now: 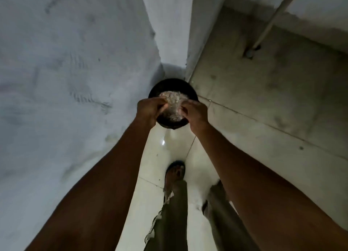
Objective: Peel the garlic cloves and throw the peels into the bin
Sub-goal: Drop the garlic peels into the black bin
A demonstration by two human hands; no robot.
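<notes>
Looking straight down here: both bare arms reach out over a round black bin (pixel 170 84) that sits on the floor in a corner, right where the rough pale-grey wall (pixel 71 62) meets a white pillar (pixel 167 24). The left hand (pixel 149 109) and right hand (pixel 195 113) each pinch one side of a crinkly clear plastic bag full of pale, papery garlic peels (pixel 172 103), fingers curled into the plastic, so both are clamped on it. The bag hangs between the two hands, directly above the bin's dark opening, and it's too blurry to say whether it touches the rim.

Below the arms there's glossy white tiled floor (pixel 169 149) with a bright glint on it, and the person's foot in a dark sandal (pixel 175 170) plus legs in frayed olive-grey trousers (pixel 169 218). Off to the right runs a dull grey concrete floor (pixel 273 103), with a thin pale pipe (pixel 271 22) coming down to it at an angle.
</notes>
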